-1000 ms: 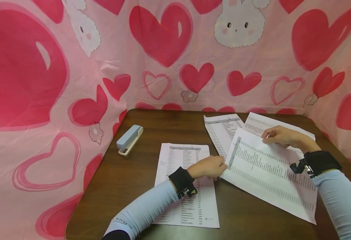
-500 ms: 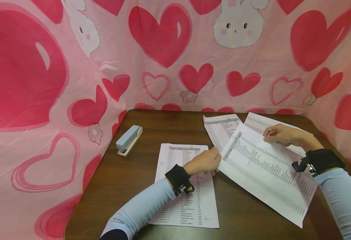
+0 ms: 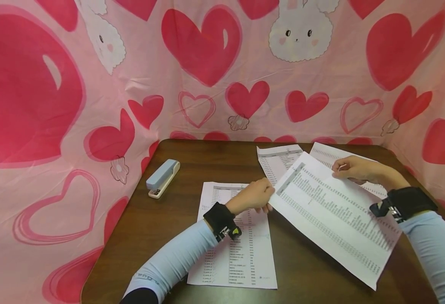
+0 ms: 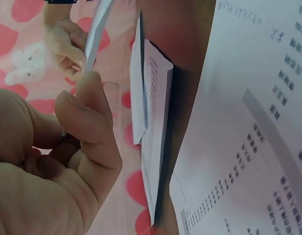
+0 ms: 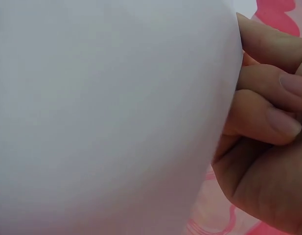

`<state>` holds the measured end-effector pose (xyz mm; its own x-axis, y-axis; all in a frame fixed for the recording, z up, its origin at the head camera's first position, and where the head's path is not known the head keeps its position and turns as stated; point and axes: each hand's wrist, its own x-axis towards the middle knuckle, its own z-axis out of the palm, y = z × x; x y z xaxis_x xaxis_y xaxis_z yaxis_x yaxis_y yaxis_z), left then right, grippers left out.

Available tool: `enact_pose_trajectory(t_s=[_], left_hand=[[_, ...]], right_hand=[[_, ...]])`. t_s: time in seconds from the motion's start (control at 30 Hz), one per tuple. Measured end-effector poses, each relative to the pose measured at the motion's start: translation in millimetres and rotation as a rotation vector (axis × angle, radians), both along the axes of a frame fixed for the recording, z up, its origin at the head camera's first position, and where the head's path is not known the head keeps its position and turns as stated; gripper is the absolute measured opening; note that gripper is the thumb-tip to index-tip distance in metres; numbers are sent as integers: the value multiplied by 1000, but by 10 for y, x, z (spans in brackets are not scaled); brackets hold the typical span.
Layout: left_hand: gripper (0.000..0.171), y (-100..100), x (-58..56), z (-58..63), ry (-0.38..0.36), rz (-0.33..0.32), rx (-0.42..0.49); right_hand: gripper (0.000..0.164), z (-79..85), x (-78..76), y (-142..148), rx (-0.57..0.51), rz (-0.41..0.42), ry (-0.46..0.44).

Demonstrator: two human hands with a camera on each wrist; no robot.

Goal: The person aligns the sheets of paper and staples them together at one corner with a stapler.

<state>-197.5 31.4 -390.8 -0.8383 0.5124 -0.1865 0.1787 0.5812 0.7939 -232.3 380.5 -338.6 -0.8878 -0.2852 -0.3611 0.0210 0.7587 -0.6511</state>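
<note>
A printed sheet of paper (image 3: pixel 332 215) hangs tilted above the table between both hands. My left hand (image 3: pixel 253 196) pinches its left corner between thumb and fingers. Along the sheet's upper edge, my right hand (image 3: pixel 359 171) pinches it; the right wrist view shows the blank underside of the paper (image 5: pixel 106 117) beside the curled fingers (image 5: pixel 268 117). Below my left forearm another printed sheet (image 3: pixel 241 261) lies flat on the table, partly covered by that arm. In the left wrist view, the held sheet (image 4: pixel 98 34) appears almost edge-on.
Two more printed sheets lie at the back right: one sheet (image 3: pixel 273 162) left of the other sheet (image 3: pixel 323 154), both partly hidden by the held paper. A blue and white stapler (image 3: pixel 163 178) sits on the left of the brown wooden table (image 3: pixel 138 253). A pink heart-patterned cloth (image 3: pixel 207 114) surrounds the table.
My left hand has moved left and slightly up, drawing the held sheet's left corner with it. The sheet has turned and shifted left. My right hand has stayed nearly in place.
</note>
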Motion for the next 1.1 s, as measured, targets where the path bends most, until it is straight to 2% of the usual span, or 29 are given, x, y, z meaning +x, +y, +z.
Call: enact_pose_trajectory(t_s=[0.27, 0.53, 0.73, 1.1], left_hand=[[25, -73, -79, 57, 11, 11, 24], [22, -179, -170, 107, 1, 50, 87], [23, -286, -238, 155, 6, 72, 87], [24, -479, -330, 258, 15, 60, 107]], right_hand=[[34, 35, 24, -49, -15, 25, 26], [30, 73, 30, -102, -30, 59, 53], [30, 102, 39, -165, -68, 96, 57], [25, 196, 86, -279, -111, 170, 115]])
